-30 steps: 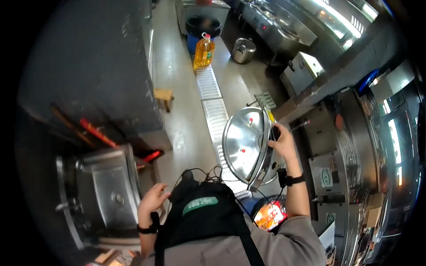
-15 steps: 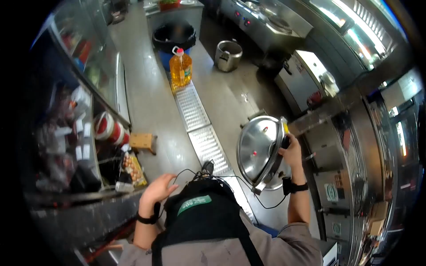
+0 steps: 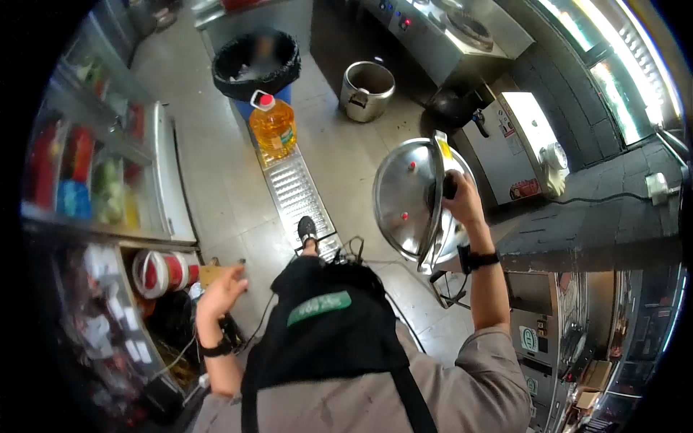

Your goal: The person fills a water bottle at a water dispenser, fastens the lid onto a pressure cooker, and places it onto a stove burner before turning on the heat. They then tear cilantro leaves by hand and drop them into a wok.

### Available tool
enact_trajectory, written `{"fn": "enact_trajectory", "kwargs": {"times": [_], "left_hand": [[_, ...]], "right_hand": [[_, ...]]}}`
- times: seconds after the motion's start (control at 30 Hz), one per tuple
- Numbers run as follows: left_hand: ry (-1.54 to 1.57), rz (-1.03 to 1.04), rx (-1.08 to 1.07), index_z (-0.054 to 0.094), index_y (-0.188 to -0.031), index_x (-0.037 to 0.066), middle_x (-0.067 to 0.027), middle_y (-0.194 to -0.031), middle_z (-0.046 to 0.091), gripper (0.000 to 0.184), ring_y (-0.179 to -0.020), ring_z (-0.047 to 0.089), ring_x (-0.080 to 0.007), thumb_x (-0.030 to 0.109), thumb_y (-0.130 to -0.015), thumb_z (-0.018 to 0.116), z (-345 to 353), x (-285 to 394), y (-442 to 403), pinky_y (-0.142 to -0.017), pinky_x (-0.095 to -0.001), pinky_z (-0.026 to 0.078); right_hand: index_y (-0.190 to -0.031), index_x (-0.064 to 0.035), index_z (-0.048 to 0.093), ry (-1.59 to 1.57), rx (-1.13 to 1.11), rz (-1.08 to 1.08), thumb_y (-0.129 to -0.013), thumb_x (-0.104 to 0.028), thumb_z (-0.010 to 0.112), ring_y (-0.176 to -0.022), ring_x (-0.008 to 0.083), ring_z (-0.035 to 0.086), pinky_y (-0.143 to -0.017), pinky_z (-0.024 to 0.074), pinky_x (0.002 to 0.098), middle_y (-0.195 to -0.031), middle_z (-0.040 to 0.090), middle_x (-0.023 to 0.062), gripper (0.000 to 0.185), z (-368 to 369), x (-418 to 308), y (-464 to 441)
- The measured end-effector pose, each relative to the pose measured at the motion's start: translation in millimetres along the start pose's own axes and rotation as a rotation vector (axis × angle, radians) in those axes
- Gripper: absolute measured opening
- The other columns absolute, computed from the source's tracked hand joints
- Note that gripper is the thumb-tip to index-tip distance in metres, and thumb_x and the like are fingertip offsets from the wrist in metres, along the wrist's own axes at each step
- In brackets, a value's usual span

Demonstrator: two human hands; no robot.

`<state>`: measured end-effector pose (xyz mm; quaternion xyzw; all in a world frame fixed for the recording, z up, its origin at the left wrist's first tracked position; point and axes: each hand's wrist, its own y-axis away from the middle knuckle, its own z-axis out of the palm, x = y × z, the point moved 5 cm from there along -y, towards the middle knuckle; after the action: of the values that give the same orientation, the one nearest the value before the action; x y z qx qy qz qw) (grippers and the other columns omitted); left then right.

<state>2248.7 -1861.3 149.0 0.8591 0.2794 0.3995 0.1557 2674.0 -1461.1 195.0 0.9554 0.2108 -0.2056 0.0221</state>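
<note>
My right hand (image 3: 462, 200) grips the dark handle of a large round steel lid (image 3: 406, 206), which looks like a pressure cooker lid. The lid is held up and tilted, with two small red fittings and a yellow label on its crossbar. My left hand (image 3: 220, 292) hangs in the air at the left with nothing in it, fingers apart, near a small wooden stool (image 3: 209, 274). Ahead on the floor stands a large bottle of yellow oil (image 3: 273, 128) with a red cap.
Behind the bottle is a bin with a black liner (image 3: 242, 81). An open steel pot (image 3: 368, 92) stands on the floor. A metal drain grate (image 3: 294, 191) runs up the middle, under my shoe (image 3: 307, 227). Glass-fronted shelving is left; a white-topped cabinet (image 3: 516, 144) is right.
My view has moved forward, and a shoe now shows on the grate. My right hand still carries the lid, now higher in view. My left hand has shifted left.
</note>
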Motion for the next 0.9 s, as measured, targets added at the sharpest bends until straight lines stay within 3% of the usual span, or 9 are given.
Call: {"fn": "enact_trajectory", "kwargs": {"times": [0.13, 0.3, 0.37, 0.53, 0.6, 0.73, 0.9], "left_hand": [[-0.030, 0.024, -0.058, 0.057, -0.126, 0.003, -0.0204, -0.116, 0.064, 0.043, -0.109, 0.061, -0.0348, 0.027, -0.091, 0.064, -49.0, 12.6, -151.9, -0.093, -0.0390, 0.048], [-0.186, 0.111, -0.096, 0.055, -0.125, 0.002, -0.0175, -0.124, 0.059, 0.043, -0.112, 0.059, -0.0340, 0.026, -0.091, 0.064, -131.5, 132.4, -303.8, -0.095, -0.0388, 0.047], [-0.245, 0.268, -0.102, 0.054, -0.125, 0.002, -0.0167, -0.125, 0.057, 0.042, -0.113, 0.057, -0.0331, 0.025, -0.091, 0.063, -160.3, 177.2, -372.4, -0.096, -0.0386, 0.046], [-0.325, 0.377, -0.177, 0.054, -0.125, 0.003, -0.0170, -0.124, 0.057, 0.041, -0.113, 0.057, -0.0336, 0.025, -0.092, 0.063, -184.8, 288.6, -530.4, -0.098, -0.0380, 0.045], [-0.336, 0.553, -0.174, 0.054, -0.126, 0.004, -0.0176, -0.124, 0.057, 0.041, -0.113, 0.057, -0.0342, 0.026, -0.092, 0.063, -187.2, 339.0, -592.4, -0.098, -0.0383, 0.045], [-0.297, 0.429, -0.324, 0.055, -0.126, 0.004, -0.0181, -0.122, 0.058, 0.041, -0.114, 0.056, -0.0344, 0.026, -0.093, 0.063, -183.2, 394.8, -735.2, -0.098, -0.0386, 0.044], [-0.276, 0.421, -0.452, 0.055, -0.125, 0.003, -0.0185, -0.120, 0.059, 0.042, -0.112, 0.057, -0.0349, 0.027, -0.092, 0.063, -187.2, 463.4, -854.6, -0.096, -0.0389, 0.046]], "right_hand": [[-0.127, -0.0149, 0.055, 0.068, -0.051, -0.042, -0.064, -0.009, 0.077, -0.108, 0.0346, 0.056, -0.089, 0.0480, 0.0414, -0.108, 0.057, 0.0137, 0.067, 13.1, -14.1, -137.1], [-0.126, -0.0128, 0.055, 0.107, -0.068, -0.040, -0.066, -0.013, 0.077, -0.110, 0.0336, 0.055, -0.092, 0.0472, 0.0403, -0.109, 0.057, 0.0128, 0.064, 24.0, 3.9, -280.2], [-0.127, -0.0145, 0.055, 0.109, -0.058, -0.055, -0.067, -0.011, 0.076, -0.110, 0.0321, 0.055, -0.091, 0.0478, 0.0396, -0.111, 0.056, 0.0118, 0.063, 30.9, 12.3, -338.5], [-0.125, -0.0158, 0.056, 0.106, -0.104, -0.036, -0.066, -0.008, 0.076, -0.109, 0.0322, 0.055, -0.091, 0.0480, 0.0400, -0.110, 0.056, 0.0112, 0.063, 70.1, 56.3, -484.1], [-0.122, -0.0156, 0.057, 0.098, -0.080, -0.086, -0.066, -0.005, 0.070, -0.107, 0.0337, 0.055, -0.089, 0.0485, 0.0421, -0.107, 0.056, 0.0124, 0.058, 93.4, 84.2, -547.4], [-0.123, -0.0154, 0.055, 0.136, -0.188, -0.087, -0.065, -0.004, 0.072, -0.104, 0.0365, 0.054, -0.086, 0.0496, 0.0442, -0.108, 0.055, 0.0138, 0.062, 158.7, 128.1, -684.2], [-0.125, -0.0170, 0.053, 0.160, -0.219, -0.106, -0.069, -0.004, 0.070, -0.104, 0.0343, 0.054, -0.081, 0.0498, 0.0455, -0.110, 0.054, 0.0125, 0.060, 210.0, 175.8, -804.3]]}}
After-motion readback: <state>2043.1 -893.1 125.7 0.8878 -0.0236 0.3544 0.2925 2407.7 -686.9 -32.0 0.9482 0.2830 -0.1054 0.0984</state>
